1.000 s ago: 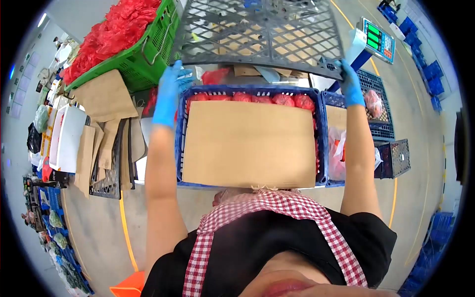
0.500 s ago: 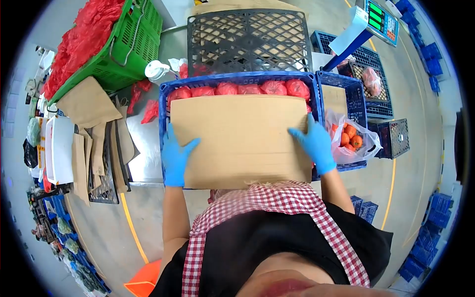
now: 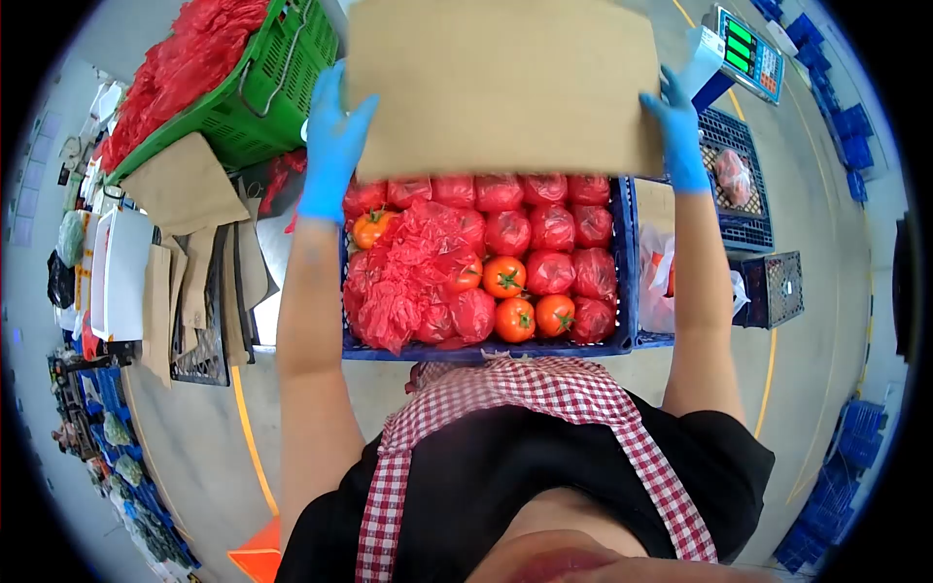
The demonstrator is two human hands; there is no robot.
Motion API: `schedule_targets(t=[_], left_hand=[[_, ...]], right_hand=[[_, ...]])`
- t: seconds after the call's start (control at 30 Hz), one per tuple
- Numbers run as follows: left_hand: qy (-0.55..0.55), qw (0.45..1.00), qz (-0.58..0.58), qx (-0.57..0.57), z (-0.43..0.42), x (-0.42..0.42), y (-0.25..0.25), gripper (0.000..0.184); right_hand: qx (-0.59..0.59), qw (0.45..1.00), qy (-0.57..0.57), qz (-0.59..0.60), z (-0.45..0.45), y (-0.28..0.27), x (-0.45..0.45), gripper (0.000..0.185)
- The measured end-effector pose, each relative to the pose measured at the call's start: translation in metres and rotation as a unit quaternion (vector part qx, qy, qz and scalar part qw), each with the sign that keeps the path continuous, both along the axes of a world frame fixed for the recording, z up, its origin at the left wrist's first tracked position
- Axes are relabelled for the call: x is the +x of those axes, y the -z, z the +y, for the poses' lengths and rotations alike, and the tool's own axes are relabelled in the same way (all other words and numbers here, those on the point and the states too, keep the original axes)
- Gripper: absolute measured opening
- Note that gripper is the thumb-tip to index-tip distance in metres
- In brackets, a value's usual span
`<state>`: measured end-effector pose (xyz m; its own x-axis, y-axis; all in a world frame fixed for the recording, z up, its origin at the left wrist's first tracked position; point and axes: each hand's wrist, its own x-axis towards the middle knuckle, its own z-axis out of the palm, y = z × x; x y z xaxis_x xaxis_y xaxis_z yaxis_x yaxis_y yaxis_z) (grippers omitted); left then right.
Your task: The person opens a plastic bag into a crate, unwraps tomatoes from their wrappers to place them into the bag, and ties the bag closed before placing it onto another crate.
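Note:
A flat brown cardboard sheet is raised over the far side of the blue crate. My left hand, in a blue glove, grips its left edge with the thumb spread over the top. On the opposite edge, my blue-gloved right hand holds the sheet too. Below, rows of tomatoes wrapped in red plastic fill the crate. Several bare tomatoes sit among them. Crumpled red plastic bags lie over the crate's left part. The sheet covers what stands behind the crate.
A green basket heaped with red bags stands at back left, above cardboard pieces. To the right are a scale, a clear bag partly behind my right arm, and a dark crate.
Both hands have lifted the cardboard sheet off the crate and carried it away from my body. The tomatoes and red bags beneath have come into view.

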<state>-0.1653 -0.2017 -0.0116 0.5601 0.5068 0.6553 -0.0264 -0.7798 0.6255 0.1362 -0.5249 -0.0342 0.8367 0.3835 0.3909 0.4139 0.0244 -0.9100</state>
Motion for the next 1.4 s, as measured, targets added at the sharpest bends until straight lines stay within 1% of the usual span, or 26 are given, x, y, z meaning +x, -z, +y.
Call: schedule_targets(t=[0.1,0.13,0.17,0.2,0.23,0.27,0.3,0.33,0.37,0.47,0.57,0.6,0.7,0.73,0.77,0.83,0.87,0.93,1.03,1.07,1.13,1.17,1.23,1.3,1.37,1.4], left_hand=[[-0.029,0.996,0.007,0.09,0.006,0.013,-0.002,0.043],[-0.003,0.999,0.027,-0.024,-0.011,0.008,-0.003,0.037],[0.041,0.97,0.091,-0.223,-0.033,-0.007,0.001,0.038],[0.048,0.979,0.123,-0.154,-0.037,-0.019,0.023,0.036],[0.079,0.966,0.168,-0.178,-0.05,-0.036,0.037,0.035],[0.114,0.951,0.162,-0.237,-0.043,-0.049,0.091,0.04],[0.093,0.952,0.225,-0.185,-0.064,-0.066,0.088,0.045],[0.097,0.944,0.276,-0.154,-0.076,-0.077,0.096,0.052],[0.074,0.947,0.314,-0.013,-0.09,-0.083,0.106,0.066],[0.002,0.915,0.353,0.197,-0.124,-0.08,0.109,0.085],[-0.016,0.899,0.412,0.146,-0.121,-0.06,0.115,0.076],[0.002,0.899,0.396,0.186,-0.112,-0.056,0.125,0.065],[0.102,0.937,0.301,0.144,-0.072,-0.052,0.143,0.034],[0.076,0.979,0.185,0.036,-0.065,-0.055,0.15,0.032],[-0.012,0.969,0.225,-0.1,-0.055,-0.057,0.155,0.028],[-0.025,0.943,0.06,-0.327,-0.031,-0.064,0.146,0.024],[0.023,0.95,0.02,-0.311,-0.022,-0.072,0.14,0.022],[0.051,0.846,-0.081,-0.524,-0.037,-0.08,0.081,0.021],[0.046,0.942,0.033,-0.331,-0.035,-0.116,0.068,0.025],[0.024,0.948,0.153,-0.278,-0.045,-0.13,0.064,0.033],[0.08,0.935,0.301,-0.172,-0.073,-0.145,0.084,0.046],[0.078,0.941,0.328,-0.007,-0.091,-0.155,0.096,0.059],[0.1,0.894,0.405,0.163,-0.126,-0.154,0.091,0.071],[0.067,0.848,0.499,0.165,-0.146,-0.151,0.089,0.074],[0.149,0.86,0.469,0.133,-0.145,-0.15,0.112,0.069],[0.194,0.862,0.453,0.122,-0.141,-0.149,0.12,0.066]], right_hand=[[-0.169,0.969,0.164,-0.08,0.038,0.022,0.092,0.059],[-0.243,0.936,0.227,-0.112,0.045,0.026,0.097,0.056],[-0.199,0.956,0.182,-0.112,0.046,0.039,0.095,0.053],[-0.157,0.972,0.138,-0.109,0.045,0.042,0.074,0.05],[-0.111,0.983,0.095,-0.108,0.044,0.037,0.044,0.047],[-0.115,0.989,0.028,-0.088,0.042,0.02,-0.028,0.04],[-0.164,0.986,-0.022,-0.029,0.037,0.031,-0.07,0.034],[-0.225,0.97,-0.075,-0.057,0.03,0.051,-0.102,0.028],[-0.206,0.965,-0.16,-0.012,0.027,0.063,-0.132,0.025],[-0.307,0.927,-0.174,-0.13,0.022,0.083,-0.188,0.041],[-0.383,0.871,-0.139,-0.274,0.026,0.095,-0.211,0.056],[-0.405,0.851,-0.121,-0.313,0.026,0.1,-0.216,0.06],[-0.461,0.825,-0.1,-0.312,0.038,0.109,-0.219,0.067],[-0.462,0.824,-0.097,-0.313,0.043,0.113,-0.217,0.067],[-0.466,0.825,-0.093,-0.306,0.048,0.117,-0.217,0.066],[-0.471,0.83,-0.081,-0.288,0.059,0.124,-0.22,0.065],[-0.457,0.838,-0.084,-0.288,0.06,0.126,-0.218,0.063],[-0.438,0.861,-0.099,-0.238,0.056,0.101,-0.22,0.061],[-0.328,0.932,-0.089,-0.124,0.044,0.1,-0.215,0.043],[-0.297,0.944,-0.058,-0.128,0.044,0.102,-0.214,0.037],[-0.244,0.96,-0.006,-0.136,0.045,0.105,-0.216,0.026],[-0.215,0.972,0.034,-0.092,0.048,0.113,-0.215,0.026],[-0.158,0.981,0.112,-0.002,0.057,0.132,-0.209,0.026],[-0.023,0.982,0.128,0.137,0.061,0.118,-0.192,0.025],[0.023,0.995,0.056,0.075,0.073,0.075,-0.207,0.024],[-0.031,0.998,-0.028,0.046,0.08,0.058,-0.221,0.024]])
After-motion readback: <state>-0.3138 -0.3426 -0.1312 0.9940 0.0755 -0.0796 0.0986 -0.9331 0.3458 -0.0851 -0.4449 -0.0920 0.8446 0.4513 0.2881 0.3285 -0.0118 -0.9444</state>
